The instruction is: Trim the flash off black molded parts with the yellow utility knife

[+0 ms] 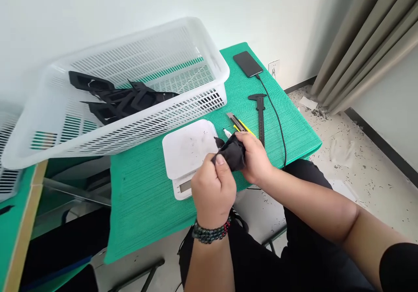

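Between my hands is a black, soft-looking piece (232, 153), bent or bunched up; its exact kind does not show. My left hand (214, 185), with a beaded bracelet at the wrist, grips its near left side, thumb on top. On the far right side my right hand (256, 157) is closed around it, most of its fingers hidden. Just left of the hands, a white digital scale (189, 148) lies on the green-covered table (140, 205), dark specks on its plate. A yellow utility knife (238, 122) and a white marker (227, 132) lie right behind the piece.
A white plastic basket (156, 117) with several flat black cut pieces (130, 100) stands at the back left. To the right lie a black caliper (260, 115) and a phone (248, 64) with a cable (277, 117). Dark scraps litter the floor beside a curtain (365, 43).
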Action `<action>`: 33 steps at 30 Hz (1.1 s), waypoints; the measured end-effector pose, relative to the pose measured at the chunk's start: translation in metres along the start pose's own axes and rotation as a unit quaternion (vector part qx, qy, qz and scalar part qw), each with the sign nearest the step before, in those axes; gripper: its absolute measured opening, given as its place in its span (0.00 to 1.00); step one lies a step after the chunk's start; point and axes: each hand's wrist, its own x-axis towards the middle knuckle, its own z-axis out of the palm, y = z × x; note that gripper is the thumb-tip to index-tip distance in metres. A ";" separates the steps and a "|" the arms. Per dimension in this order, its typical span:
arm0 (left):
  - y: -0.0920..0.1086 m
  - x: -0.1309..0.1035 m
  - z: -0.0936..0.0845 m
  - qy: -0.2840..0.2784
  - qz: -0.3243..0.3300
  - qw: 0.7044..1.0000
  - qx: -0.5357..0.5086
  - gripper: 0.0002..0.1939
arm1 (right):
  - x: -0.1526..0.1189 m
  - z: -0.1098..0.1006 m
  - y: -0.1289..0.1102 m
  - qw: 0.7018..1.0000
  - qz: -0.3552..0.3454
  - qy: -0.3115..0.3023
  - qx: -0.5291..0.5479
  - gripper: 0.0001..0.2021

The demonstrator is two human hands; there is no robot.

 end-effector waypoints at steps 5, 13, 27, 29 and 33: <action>-0.007 0.005 -0.006 -0.025 -0.026 0.999 -0.034 0.14 | -0.006 0.005 -0.015 0.999 -0.021 0.002 -0.038 0.09; -0.022 0.005 -0.010 -0.134 -0.087 0.971 -0.176 0.08 | -0.008 -0.004 -0.033 0.939 -0.179 -0.208 -0.207 0.12; -0.009 -0.011 0.008 0.028 -0.087 0.993 -0.069 0.22 | -0.028 -0.002 -0.019 0.982 -0.086 -0.130 -0.102 0.22; -0.009 -0.012 0.008 0.023 -0.095 0.990 -0.104 0.25 | -0.030 -0.001 -0.021 0.976 -0.109 -0.134 -0.129 0.20; -0.015 -0.012 0.008 0.037 -0.126 0.973 -0.192 0.30 | -0.031 0.000 -0.023 0.963 -0.120 -0.160 -0.179 0.15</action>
